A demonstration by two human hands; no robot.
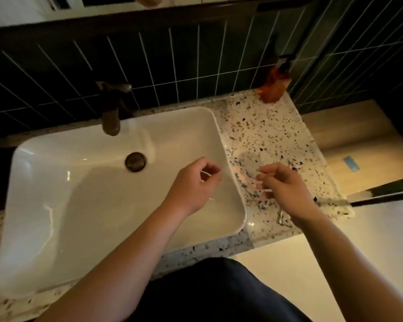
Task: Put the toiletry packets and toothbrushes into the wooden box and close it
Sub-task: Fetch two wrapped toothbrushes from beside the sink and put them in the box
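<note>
You are looking down at a bathroom desk of speckled terrazzo (pixel 261 126) with a white rectangular sink (pixel 56 205) set into it. A dark bronze tap (pixel 111 108) stands at the far edge of the sink, and a round dark drain (pixel 135 161) sits in the basin just below it. Dark green tiles (pixel 172 66) cover the wall behind. In the far right corner of the desk an amber pump bottle (pixel 275 87) leans against the tiles, blurred.

Your left hand (pixel 193 184) hovers over the right part of the basin, near its right rim. Its fingers are curled in, and a thin pale strip (pixel 206 174) shows between them; the strip is too blurred to name, but the hand seems to pinch it.

Your right hand (pixel 282 184) is over the desk just right of the sink, well apart from the left hand. Its fingers are bent and pinch a thin white stick-like thing (pixel 264 190), perhaps a toothbrush handle; the blur hides what it is. Under and around that hand lies a smear of pale, clear-looking packets (pixel 247 180) on the desk, close to the sink's right rim. Another small packet (pixel 283 218) lies at the near edge of the desk, beside your right wrist.

The wooden box does not show anywhere in the view. Your dark clothing (pixel 207 291) fills the bottom centre, against the near edge of the desk.
</note>
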